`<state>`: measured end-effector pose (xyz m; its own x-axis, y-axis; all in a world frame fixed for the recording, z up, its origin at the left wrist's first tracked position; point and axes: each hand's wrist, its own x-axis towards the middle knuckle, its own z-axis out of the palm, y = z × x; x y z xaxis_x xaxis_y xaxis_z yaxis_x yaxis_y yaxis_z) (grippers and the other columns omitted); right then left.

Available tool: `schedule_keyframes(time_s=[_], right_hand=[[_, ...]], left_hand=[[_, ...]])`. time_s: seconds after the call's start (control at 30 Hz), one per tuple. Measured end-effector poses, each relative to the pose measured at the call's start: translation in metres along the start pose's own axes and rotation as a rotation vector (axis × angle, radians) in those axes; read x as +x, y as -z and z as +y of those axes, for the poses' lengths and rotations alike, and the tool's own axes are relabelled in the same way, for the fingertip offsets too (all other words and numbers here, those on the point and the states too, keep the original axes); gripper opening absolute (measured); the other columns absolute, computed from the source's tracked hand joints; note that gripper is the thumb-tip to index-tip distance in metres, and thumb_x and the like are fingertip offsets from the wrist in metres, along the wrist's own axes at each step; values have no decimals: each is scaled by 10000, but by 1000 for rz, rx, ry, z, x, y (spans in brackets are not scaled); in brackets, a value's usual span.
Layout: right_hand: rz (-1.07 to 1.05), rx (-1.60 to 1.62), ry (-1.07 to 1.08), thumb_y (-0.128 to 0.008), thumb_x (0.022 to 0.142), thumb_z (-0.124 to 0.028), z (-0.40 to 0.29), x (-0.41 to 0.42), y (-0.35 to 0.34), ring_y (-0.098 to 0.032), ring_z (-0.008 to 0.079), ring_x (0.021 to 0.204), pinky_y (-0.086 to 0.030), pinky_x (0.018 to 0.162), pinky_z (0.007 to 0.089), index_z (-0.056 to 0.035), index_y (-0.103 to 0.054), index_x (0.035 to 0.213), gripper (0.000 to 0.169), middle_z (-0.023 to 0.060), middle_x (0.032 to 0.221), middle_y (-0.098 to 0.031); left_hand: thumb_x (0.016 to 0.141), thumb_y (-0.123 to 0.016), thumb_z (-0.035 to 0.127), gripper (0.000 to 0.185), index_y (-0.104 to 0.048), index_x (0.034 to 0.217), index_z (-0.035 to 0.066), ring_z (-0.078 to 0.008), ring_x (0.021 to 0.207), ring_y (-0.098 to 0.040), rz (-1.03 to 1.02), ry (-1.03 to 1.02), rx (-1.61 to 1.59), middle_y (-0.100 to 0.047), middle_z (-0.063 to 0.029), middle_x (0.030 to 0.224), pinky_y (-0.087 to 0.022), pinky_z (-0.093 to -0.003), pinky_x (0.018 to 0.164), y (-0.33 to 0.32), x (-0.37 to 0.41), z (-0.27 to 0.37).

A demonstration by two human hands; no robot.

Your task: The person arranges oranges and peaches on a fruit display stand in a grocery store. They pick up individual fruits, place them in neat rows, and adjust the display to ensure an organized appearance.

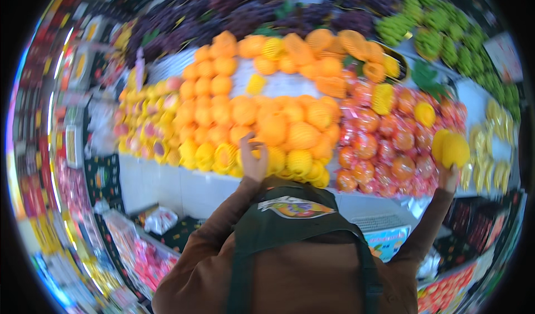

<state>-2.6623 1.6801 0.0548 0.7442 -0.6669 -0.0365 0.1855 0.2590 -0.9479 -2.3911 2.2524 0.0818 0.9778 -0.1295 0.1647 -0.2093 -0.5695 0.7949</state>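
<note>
My left hand reaches to the front of the fruit display, its fingers bent over fruit in yellow foam nets. Blur hides whether it grips one. Just behind it lie piled orange fruits, some in foam nets. Off to the right, my right hand holds up yellow foam sleeves with two rounded lobes; whether fruit is inside cannot be seen. Under and left of it are orange-red fruits in clear and pink wrapping. A yellow foam net lies on these.
Dark grapes run along the back, green grapes at the right. Yellow-pink fruits fill the left end; pale yellow netted items lie far right. A loose yellow piece rests on the white surface. Packed shelves stand left.
</note>
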Motion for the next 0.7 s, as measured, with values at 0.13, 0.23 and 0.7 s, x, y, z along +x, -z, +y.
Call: schedule_keyframes(time_s=[0.13,0.23,0.7], right_hand=[[-315,224,-249,-693,765,-409,49,-31,-195,-334,286,1322,-244,1103,456,-59,-289,1409,837,109,1427,-360],[-634,262,-366,-707,757,-371,73,-64,-359,-374,283,1296,-281,1087,440,-33,-284,1400,841,121,1393,-400],[-1051,-769,-49,-787,632,-218,212,-126,-695,-372,371,1229,-327,1039,402,-106,-390,1342,821,198,1303,-383]], left_hand=[[852,-551,24,421,-419,1252,30,-182,963,-605,-436,249,-428,-538,-104,1162,-457,-305,848,18,-8,-11],[849,-577,67,497,-381,1305,39,-196,1116,-533,-431,249,-794,-494,-102,1241,-420,-308,934,56,8,39],[887,-503,486,637,-342,1351,80,-324,1159,-509,-246,729,-1489,-469,-160,1287,-457,-539,908,225,93,-152]])
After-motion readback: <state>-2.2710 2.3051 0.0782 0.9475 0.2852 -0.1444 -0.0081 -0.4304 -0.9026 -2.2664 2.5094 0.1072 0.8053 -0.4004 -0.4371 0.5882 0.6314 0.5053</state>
